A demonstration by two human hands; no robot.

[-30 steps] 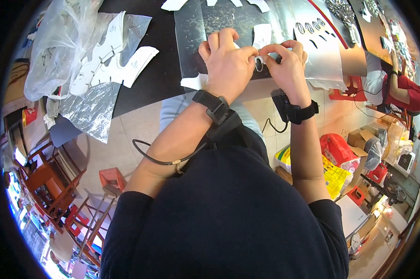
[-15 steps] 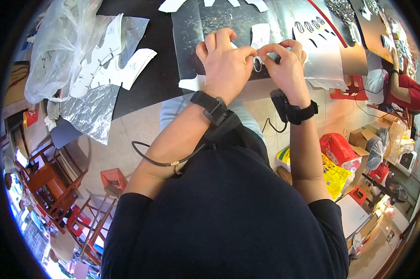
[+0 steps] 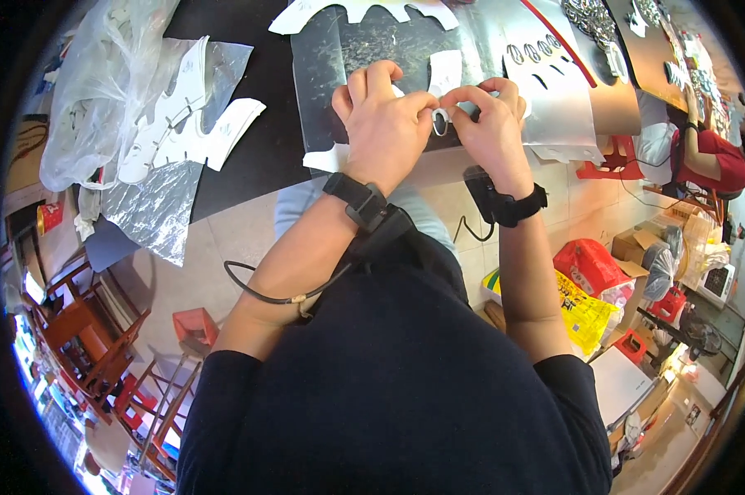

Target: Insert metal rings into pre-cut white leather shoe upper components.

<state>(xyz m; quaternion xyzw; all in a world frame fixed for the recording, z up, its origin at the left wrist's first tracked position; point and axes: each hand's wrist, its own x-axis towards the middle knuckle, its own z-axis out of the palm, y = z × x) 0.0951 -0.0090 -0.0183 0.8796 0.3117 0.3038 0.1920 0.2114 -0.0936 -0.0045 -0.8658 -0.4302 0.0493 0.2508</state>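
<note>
My left hand point(image 3: 386, 128) and my right hand point(image 3: 490, 136) meet over the near edge of the table, thumbs and forefingers pinched together. Between their fingertips hangs a small silver metal ring point(image 3: 441, 124), with a bit of white material at its top. Both hands close on this ring and the white bit; my fingers hide most of the white bit. Just beyond them lies a white cut piece point(image 3: 445, 70) on the clear sheet point(image 3: 327, 82). Another white piece point(image 3: 326, 157) pokes out beside my left wrist.
Several dark-edged oval rings point(image 3: 533, 53) lie in a row to the right, near a red strip point(image 3: 558, 41) and a heap of metal parts point(image 3: 589, 25). White cut pieces point(image 3: 180, 91) and a plastic bag point(image 3: 84, 107) lie left. A co-worker in red point(image 3: 717, 161) sits at right.
The whole view has shifted slightly, so the table things sit further left and lower. Both hands keep their pinch around the ring, with only slight finger movement.
</note>
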